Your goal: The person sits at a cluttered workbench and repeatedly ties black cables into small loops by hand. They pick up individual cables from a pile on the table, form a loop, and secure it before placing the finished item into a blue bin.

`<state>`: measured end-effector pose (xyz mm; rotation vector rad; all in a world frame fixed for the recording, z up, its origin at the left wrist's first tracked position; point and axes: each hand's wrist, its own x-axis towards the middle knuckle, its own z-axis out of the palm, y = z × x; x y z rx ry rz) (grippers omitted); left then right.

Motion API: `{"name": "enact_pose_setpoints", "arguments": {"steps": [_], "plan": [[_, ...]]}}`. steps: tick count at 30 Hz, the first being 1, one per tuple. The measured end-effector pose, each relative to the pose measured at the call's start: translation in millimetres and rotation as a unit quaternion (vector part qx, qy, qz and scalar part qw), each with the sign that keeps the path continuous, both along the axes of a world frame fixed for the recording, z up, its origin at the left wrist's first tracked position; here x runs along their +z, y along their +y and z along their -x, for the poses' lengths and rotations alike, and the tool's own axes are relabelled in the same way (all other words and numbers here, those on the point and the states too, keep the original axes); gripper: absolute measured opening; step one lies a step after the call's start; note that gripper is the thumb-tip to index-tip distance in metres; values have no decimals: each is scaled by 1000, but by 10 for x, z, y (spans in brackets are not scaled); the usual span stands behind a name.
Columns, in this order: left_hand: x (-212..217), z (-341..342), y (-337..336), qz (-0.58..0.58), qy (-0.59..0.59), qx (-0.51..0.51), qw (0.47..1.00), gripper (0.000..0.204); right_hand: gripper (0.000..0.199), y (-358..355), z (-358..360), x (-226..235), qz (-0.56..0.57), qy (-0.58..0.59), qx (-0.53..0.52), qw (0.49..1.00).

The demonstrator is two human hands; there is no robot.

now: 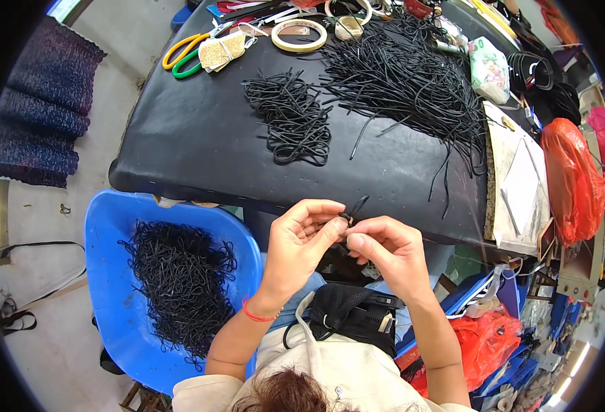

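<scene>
At the far left a dark folded cloth (38, 110) lies on the floor. Next to it a blue tub (110, 226) holds a heap of looped black cords (179, 281). Above it the black table (192, 130) carries yellow-and-green scissors (185, 51), a ring of tape (299, 34), a small pile of knotted cords (290, 117) and a wider spread of straight cord pieces (405, 82). In the middle, just below the table edge, the left hand (299, 240) and right hand (388, 250) meet, fingertips pinched together on one short black cord (354, 208) (its free end sticks up between the thumbs). Further right lie a sheet of paper (518, 182) and an orange plastic bag (570, 178).
</scene>
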<state>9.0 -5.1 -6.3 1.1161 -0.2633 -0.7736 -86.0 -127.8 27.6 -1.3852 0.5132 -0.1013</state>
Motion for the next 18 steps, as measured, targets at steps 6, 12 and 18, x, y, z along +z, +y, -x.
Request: {"name": "enact_pose_setpoints", "arguments": {"steps": [6, 12, 18], "plan": [[13, 156, -91, 22, 29, 70, 997, 16, 11, 124, -85, -43, 94, -3, -112, 989], [-21, 124, 5, 1, -8, 13, 1000, 12, 13, 131, -175, -115, 72, -48, -154, 984], [110, 36, 89, -108, -178, -85, 974, 23, 6, 30, -65, -114, 89, -24, -47, 995]]}}
